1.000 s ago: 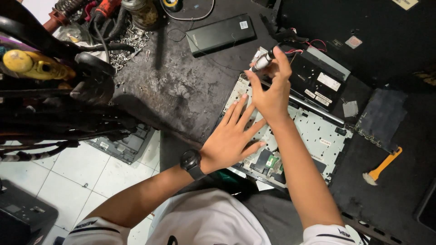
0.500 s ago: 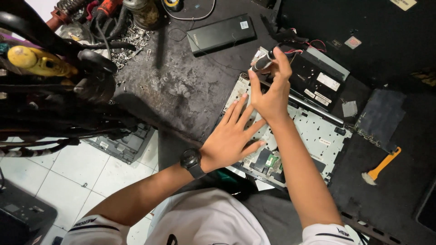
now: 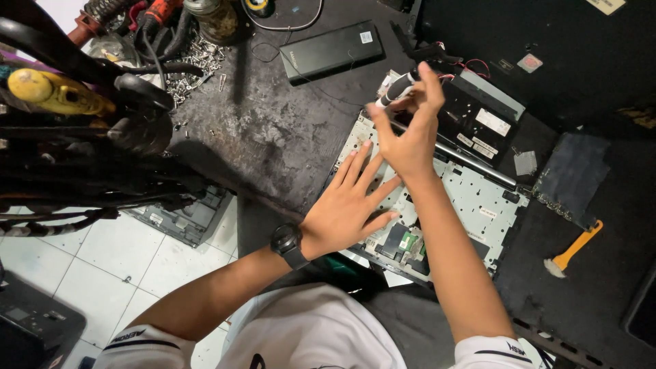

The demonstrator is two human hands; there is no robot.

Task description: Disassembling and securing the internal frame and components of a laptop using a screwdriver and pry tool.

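Grey stamped metal forms the opened laptop chassis (image 3: 478, 198), which lies on the dark, scuffed bench (image 3: 273, 130) and serves as the reference for all positions below.

The left hand (image 3: 348, 205) lies flat on the near-left part of the chassis, fingers spread wide, palm down, holding nothing. A black wristwatch (image 3: 287, 244) sits on that wrist. The right hand (image 3: 410, 130) is raised over the far-left corner of the chassis, its fingers closed around the handle of a small screwdriver (image 3: 398, 89) with a black and pale grip.

Behind the chassis, a flat black battery pack (image 3: 333, 50) lies on the bench. Left of that, loose screws (image 3: 198, 61) are scattered beside a tangle of cables and tools. To the right of the chassis sit a dark cloth (image 3: 572, 174) and a small brush with an orange handle (image 3: 572, 249).

Risks, as judged from this position: the driver tip may slip off a fastener and gouge the green circuit board (image 3: 408, 240) near the chassis's front edge if it is held off-axis. Any released screw may roll among the loose ones and be lost.

Not determinable: the driver tip and whatever it engages are concealed behind the right hand. The chassis's near edge is covered by the right forearm.
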